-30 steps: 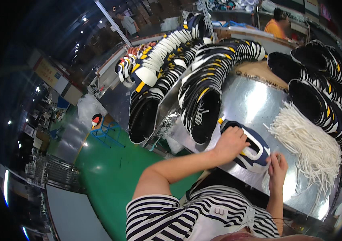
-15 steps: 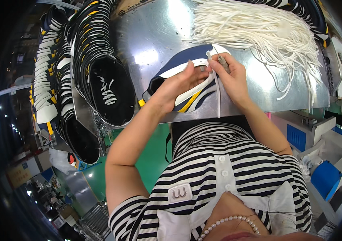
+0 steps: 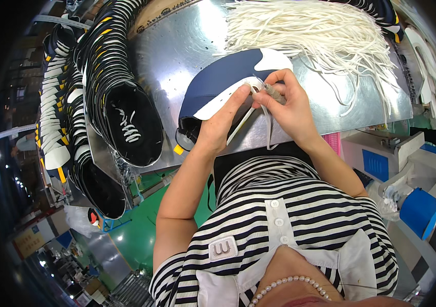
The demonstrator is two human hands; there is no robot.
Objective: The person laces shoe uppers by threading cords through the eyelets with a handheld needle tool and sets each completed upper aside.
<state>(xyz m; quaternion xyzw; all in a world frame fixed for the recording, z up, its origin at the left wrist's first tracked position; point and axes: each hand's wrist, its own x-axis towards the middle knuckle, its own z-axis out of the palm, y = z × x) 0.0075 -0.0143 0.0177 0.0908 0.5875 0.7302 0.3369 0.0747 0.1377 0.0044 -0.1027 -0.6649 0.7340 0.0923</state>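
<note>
A navy and white shoe upper [image 3: 218,74] lies tilted on the metal table in front of me. My left hand [image 3: 220,120] is closed on its near edge, thumb pressed against the white eyelet strip. In my right hand [image 3: 294,105], a thin pointed tool with a tan wrapped handle [image 3: 275,93] is held between the fingers, its fine tip at the eyelet strip. A white shoelace [image 3: 268,128] runs between both hands at the strip and hangs down toward the table's front edge. Part of the upper's near side is hidden behind my left hand.
A large heap of white shoelaces [image 3: 305,33] covers the table's far right. On the left stand long nested stacks of black shoe uppers [image 3: 133,125] and white-and-yellow ones [image 3: 56,128]. The metal table [image 3: 174,48] ends just before my body. A grey and blue machine [image 3: 376,161] stands at right.
The upper has been turned so more of its navy and white side shows, and its yellow stripes are hidden. My left thumb has come down on the strip; the tool tip now points at it.
</note>
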